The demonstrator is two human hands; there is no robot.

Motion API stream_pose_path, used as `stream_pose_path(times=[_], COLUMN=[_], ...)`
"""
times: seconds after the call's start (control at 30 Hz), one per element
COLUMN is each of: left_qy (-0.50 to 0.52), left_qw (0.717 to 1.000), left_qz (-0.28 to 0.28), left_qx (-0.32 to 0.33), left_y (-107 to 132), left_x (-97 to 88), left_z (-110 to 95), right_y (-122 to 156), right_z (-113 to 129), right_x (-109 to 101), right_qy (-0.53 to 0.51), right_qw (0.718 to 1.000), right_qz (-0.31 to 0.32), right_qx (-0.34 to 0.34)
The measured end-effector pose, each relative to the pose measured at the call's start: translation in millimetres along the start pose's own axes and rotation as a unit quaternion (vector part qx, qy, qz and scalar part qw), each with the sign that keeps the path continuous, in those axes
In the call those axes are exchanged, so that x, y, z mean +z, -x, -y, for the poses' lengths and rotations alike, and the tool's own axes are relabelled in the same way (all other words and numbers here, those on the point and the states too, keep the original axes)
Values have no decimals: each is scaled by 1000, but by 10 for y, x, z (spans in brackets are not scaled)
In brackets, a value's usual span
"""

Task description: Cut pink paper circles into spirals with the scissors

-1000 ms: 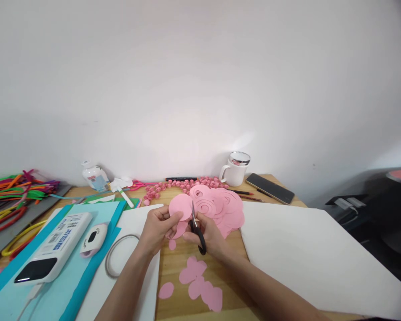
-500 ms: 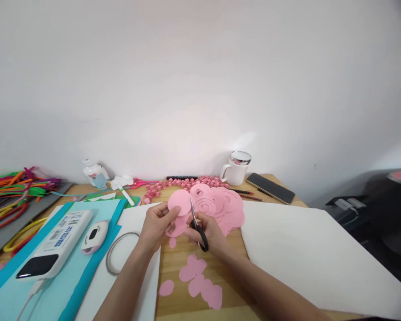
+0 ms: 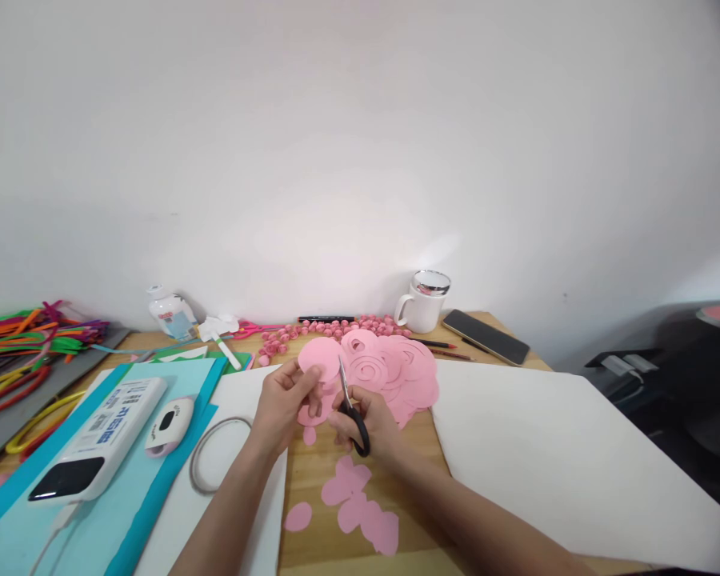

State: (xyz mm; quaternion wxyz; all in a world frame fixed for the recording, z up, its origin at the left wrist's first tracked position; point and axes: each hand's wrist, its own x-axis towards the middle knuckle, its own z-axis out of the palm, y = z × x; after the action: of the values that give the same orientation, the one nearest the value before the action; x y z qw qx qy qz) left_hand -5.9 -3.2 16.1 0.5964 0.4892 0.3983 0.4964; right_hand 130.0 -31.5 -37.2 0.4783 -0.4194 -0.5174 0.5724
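A round pink paper disc (image 3: 320, 355) is pinched between the thumb and fingers of my left hand (image 3: 285, 402). My right hand (image 3: 369, 424) is closed round the black handles of a pair of scissors (image 3: 358, 436), whose blades point up along the disc's right edge. Just behind the hands lies a heap of pink paper circles (image 3: 405, 372), some cut into spirals. Nearer to me on the wooden table are several small pink paper pieces (image 3: 354, 508).
Rolled pink paper buds (image 3: 336, 328), a white mug (image 3: 427, 304) and a phone (image 3: 486, 336) line the back. White boards (image 3: 534, 432) flank the work area. At left are a power bank (image 3: 105, 436), a tape ring (image 3: 195, 464) and colourful pipe cleaners (image 3: 30, 336).
The disc has shifted slightly left and tilted a little in my left hand. The scissors have moved slightly left and down with my right hand.
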Motion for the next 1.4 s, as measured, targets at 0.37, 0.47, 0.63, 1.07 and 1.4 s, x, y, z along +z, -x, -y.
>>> stream_pose_path(times=[0.37, 0.47, 0.63, 1.07, 1.4], left_qy=[-64, -76, -80, -63, -40], left_qw=[998, 997, 997, 998, 999], left_qz=[-4, 10, 15, 7, 0], left_qx=[-7, -19, -11, -7, -8], left_y=[33, 40, 37, 13, 5], left_x=[44, 47, 38, 3, -22], left_z=[-3, -8, 10, 34, 26], right_y=[39, 12, 11, 20, 34], right_z=[90, 99, 117, 119, 147], right_x=[14, -11, -3, 26, 14], right_qy=[-30, -41, -40, -34, -32], right_qw=[999, 998, 998, 999, 999], right_qz=[34, 37, 25, -2, -2], right_qx=[-7, -33, -31, -15, 10])
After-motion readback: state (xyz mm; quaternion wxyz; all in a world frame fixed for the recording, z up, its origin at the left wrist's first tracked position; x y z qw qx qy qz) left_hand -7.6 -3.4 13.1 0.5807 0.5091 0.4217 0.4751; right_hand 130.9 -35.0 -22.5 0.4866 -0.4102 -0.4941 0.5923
